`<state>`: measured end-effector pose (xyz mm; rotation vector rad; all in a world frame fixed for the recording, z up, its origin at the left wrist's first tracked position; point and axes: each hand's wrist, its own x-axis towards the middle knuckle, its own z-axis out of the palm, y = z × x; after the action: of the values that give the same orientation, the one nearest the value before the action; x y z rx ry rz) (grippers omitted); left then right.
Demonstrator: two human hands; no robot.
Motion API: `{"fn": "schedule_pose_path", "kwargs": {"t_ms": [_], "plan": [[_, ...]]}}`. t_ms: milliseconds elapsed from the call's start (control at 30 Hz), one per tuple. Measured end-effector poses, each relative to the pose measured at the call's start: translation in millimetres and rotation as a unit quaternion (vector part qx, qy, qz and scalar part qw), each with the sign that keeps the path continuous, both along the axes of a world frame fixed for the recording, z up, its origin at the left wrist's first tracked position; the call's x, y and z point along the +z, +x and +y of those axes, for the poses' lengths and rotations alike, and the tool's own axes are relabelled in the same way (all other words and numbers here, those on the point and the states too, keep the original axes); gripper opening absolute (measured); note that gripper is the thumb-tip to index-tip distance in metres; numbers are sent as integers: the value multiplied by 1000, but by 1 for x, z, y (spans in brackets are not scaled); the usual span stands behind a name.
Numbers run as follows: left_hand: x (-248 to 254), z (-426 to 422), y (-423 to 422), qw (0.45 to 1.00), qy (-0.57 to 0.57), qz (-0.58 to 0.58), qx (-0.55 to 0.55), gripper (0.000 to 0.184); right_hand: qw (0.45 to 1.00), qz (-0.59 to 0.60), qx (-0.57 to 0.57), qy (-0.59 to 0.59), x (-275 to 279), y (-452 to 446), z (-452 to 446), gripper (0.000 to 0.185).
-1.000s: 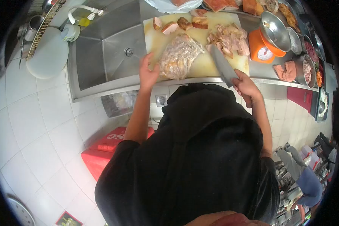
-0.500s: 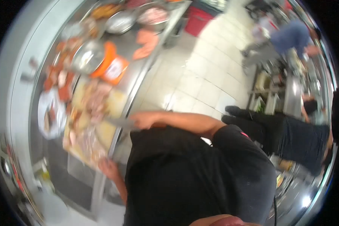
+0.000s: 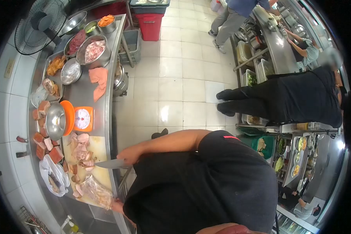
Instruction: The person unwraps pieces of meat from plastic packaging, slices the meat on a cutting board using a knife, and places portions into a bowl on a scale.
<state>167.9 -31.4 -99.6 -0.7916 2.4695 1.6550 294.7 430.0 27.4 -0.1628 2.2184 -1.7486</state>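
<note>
My right hand (image 3: pixel 129 155) is closed round the handle of a kitchen knife (image 3: pixel 110 163). Its broad blade points left over the near edge of a cutting board (image 3: pixel 99 142). Cut pieces of pale raw meat (image 3: pixel 82 151) lie on the board just beyond the tip. My left hand (image 3: pixel 117 205), partly hidden by my black shirt, grips the near end of a large glossy piece of raw meat (image 3: pixel 96 191). Smaller reddish-brown chunks (image 3: pixel 73 168) sit between the two lots of meat.
An orange scale (image 3: pixel 83 119), a metal bowl (image 3: pixel 55 121), meat blocks (image 3: pixel 55 155) and a white plastic bag (image 3: pixel 46 171) crowd the board. Bowls of food and an orange cloth (image 3: pixel 98 84) are farther along. Behind me stands a person in black (image 3: pixel 300 99); other people work along the opposite counter.
My view has swung round and sharpened, so the counter now runs more upright in it. The knife stays in my right hand, and my left hand remains at the large piece's end.
</note>
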Motion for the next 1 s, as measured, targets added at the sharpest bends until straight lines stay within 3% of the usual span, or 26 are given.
{"fn": "schedule_pose_path", "kwargs": {"t_ms": [133,233,267,300,333,367,433,467,567,600,700,800,900,1000], "plan": [[-18,-19,-5,999,33,38,-4,19,1000,-3,-16,1,-10,-3,-15,19],[-44,-53,-29,997,53,-24,-53,19,999,1,-12,42,8,-5,-13,18],[-67,-58,-36,975,-11,49,-217,18,999,9,-1,53,18,-6,-16,18],[-69,-84,-30,922,-88,118,-357,17,996,73,-41,5,-16,-11,-31,19],[-74,-91,-10,970,232,66,-42,15,987,137,-66,-57,-49,-25,-54,20],[-60,-90,-16,982,147,26,-118,17,996,93,16,6,-37,-31,-48,23],[-2,-58,-18,960,-38,-28,-275,24,998,68,-14,-5,-15,-32,-62,30],[58,1,-5,977,202,-70,10,26,1000,22,-9,14,8,-35,-66,33],[32,-26,-18,968,229,-103,-10,29,995,-97,1,36,42,-46,-92,36],[46,-21,-16,969,221,-108,-29,31,990,-136,3,34,44,-49,-103,36],[49,-19,-18,972,191,-111,-81,30,995,-91,15,38,13,-61,-126,34],[61,-14,-19,971,203,-107,-64,27,992,-108,-10,61,30,-68,-143,31],[61,-21,-24,976,176,-84,-94,24,987,16,-50,154,5,-74,-156,28],[59,-21,-36,981,174,-30,-81,19,980,-27,-67,188,16,-79,-161,26]]}}
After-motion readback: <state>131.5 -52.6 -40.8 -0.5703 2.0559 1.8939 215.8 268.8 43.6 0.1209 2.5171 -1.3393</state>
